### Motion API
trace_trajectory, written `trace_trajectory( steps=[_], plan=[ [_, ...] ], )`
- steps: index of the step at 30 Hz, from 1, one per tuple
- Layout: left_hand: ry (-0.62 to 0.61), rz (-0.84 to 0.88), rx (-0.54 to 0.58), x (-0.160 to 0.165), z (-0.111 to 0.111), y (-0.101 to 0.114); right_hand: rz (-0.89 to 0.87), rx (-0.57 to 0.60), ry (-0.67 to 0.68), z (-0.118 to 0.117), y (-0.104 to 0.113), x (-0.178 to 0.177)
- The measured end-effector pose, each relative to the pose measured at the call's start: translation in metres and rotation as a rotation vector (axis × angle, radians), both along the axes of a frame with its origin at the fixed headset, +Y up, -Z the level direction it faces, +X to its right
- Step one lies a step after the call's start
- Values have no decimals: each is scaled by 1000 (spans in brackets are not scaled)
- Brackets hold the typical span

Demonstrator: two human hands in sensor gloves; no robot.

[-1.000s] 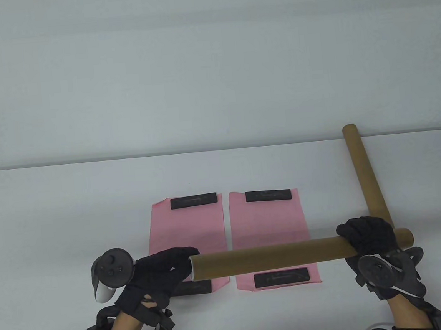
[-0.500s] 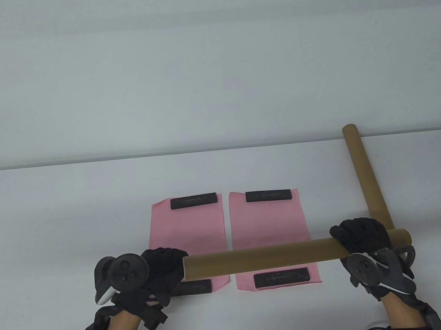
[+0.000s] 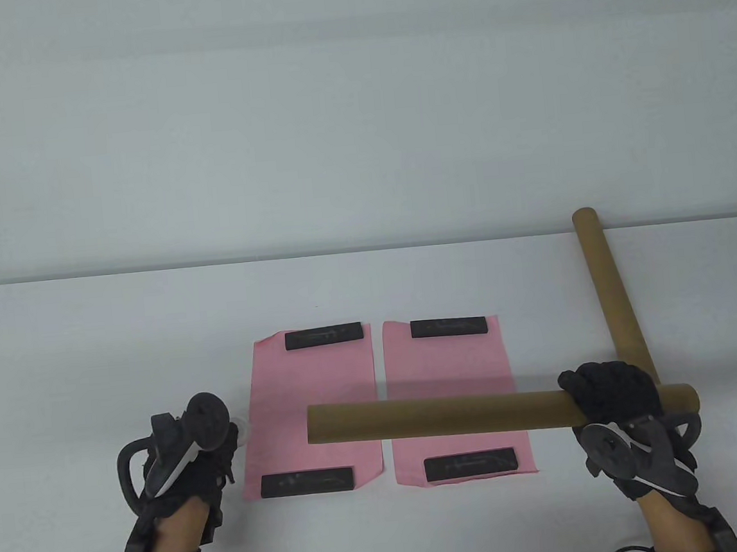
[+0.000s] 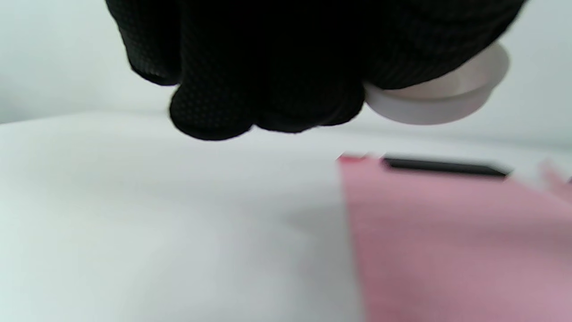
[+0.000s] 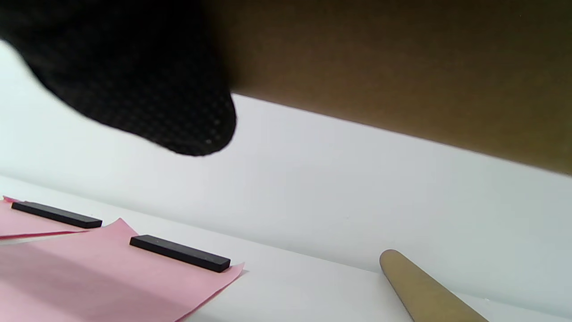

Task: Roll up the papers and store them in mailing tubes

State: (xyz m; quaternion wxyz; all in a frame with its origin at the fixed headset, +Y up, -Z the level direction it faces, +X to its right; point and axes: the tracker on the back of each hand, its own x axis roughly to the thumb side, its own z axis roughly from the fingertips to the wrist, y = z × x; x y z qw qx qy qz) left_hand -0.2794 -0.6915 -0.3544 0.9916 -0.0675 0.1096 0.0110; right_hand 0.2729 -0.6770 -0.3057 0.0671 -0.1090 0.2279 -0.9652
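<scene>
The right hand point(image 3: 613, 396) grips one cardboard tube point(image 3: 458, 413) near its right end and holds it level above the two pink papers point(image 3: 308, 397), so most of its length hangs out unsupported; judged from that, the free end could dip and scrape the papers or knock a weight bar loose. The left hand point(image 3: 184, 456), just left of the papers, has its fingers point(image 4: 250, 80) curled round a white cap point(image 4: 442, 96); the cap looks small and smooth, and if set near the table point(image 3: 91, 352) edge it might roll off. Both papers lie flat and unrolled, each pinned by bars, so rolling would tear or crease a sheet if the bars were left in place. Counted: two tubes, the second tube point(image 3: 612, 293) lying right of the papers, two papers, four black bars point(image 3: 323, 335), one cap.
</scene>
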Motion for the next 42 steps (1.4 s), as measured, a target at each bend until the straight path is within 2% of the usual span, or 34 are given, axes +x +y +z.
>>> trace_trajectory(
  steps=[2, 7, 13, 29, 34, 36, 39, 42],
  plan=[
    [58, -36, -90, -6, -6, -11, 15, -6, -7, -1, -1, 0],
    [158, -62, -214, -22, -23, -35, 18, -35, -14, -3, -4, 2],
    [222, -14, -285, -35, -30, -54, 23, -49, -13, -3, -3, -1],
    [249, -24, -253, -36, -31, -61, 34, -70, -10, -2, -3, -3],
    [251, -11, -256, -37, -29, -59, 25, -72, -11, -3, -3, -3],
    [266, -9, -238, -37, -25, -48, 20, -75, -13, -2, -3, -2],
    [212, 12, -102, -27, -14, -20, 7, -88, -27, -4, -3, 0],
    [16, 47, 36, -2, 1, 3, -24, -136, -55, -7, -4, 2]
  ],
)
